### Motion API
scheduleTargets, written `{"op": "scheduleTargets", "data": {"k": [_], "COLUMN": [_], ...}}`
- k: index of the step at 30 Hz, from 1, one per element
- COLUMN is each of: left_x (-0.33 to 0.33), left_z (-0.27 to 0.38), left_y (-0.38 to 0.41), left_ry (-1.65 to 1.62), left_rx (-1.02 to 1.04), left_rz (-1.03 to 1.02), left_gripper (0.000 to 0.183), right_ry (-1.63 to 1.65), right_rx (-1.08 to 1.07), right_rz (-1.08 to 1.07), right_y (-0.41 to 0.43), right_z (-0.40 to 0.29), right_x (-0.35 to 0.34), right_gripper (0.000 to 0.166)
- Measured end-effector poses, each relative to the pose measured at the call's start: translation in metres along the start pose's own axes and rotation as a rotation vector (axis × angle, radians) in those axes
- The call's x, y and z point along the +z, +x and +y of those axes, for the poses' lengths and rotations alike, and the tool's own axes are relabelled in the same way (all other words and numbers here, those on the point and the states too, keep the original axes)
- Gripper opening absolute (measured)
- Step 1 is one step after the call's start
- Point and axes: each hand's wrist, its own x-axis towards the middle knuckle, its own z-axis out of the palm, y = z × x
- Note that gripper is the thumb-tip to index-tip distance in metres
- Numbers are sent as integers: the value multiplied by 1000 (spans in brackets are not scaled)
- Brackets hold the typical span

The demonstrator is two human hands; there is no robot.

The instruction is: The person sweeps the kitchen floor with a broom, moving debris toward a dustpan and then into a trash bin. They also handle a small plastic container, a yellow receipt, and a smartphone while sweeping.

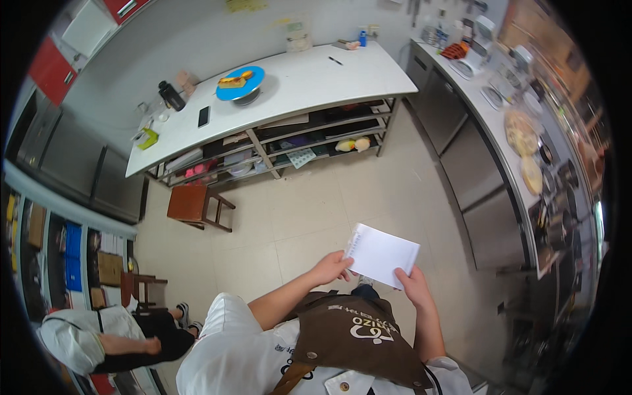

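A spiral-bound notepad (384, 255) with a blank white page is held out in front of my brown apron. My left hand (334, 268) grips its bound left edge, thumb on the page. At the lower right edge, my right hand (413, 283) pinches it between thumb and fingers. Farther off, a blue-topped cake turntable (254, 81) stands on a long white worktable (296, 81) and carries a piece of cake or pastry (231, 82) and a small round one. A smartphone (204, 117) and a black bottle (171, 96) are left of the turntable; a pen (335, 60) lies to its right.
A wooden stool (188, 205) stands before the worktable, whose shelves hold trays and bags. Steel cabinets with a counter (474, 86) bearing scales, bagged food and pans run along the right. At lower left a person in white (118, 323) is beside shelving.
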Motion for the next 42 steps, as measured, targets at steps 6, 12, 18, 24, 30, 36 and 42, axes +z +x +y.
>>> {"op": "scheduleTargets", "data": {"k": [6,12,18,24,30,36,42], "left_x": [-85,-172,-266,-345,-332,-205,-162], "left_z": [22,33,38,76,68,19,94], "left_y": [52,111,197,241,234,272,319], "left_ry": [-238,-468,-677,-666,-843,-1282,-1218], "left_rx": [-44,-20,-160,-175,-294,-336,-520], "left_rz": [526,790,899,995,1339,1637,1588], "left_gripper": [26,25,22,23,17,12,14], "right_ry": [-266,-421,-503,-514,-604,-1065,-1343], "right_rx": [-72,-124,-67,-3,-215,-383,-218], "right_rz": [-237,-397,-520,-493,-287,20,-75], "right_y": [159,355,527,709,966,1151,1210], "right_z": [-91,-167,-253,-312,-351,-390,-390], "right_x": [-19,-13,41,43,50,131,133], "right_gripper": [44,39,35,32,30,53,43]}}
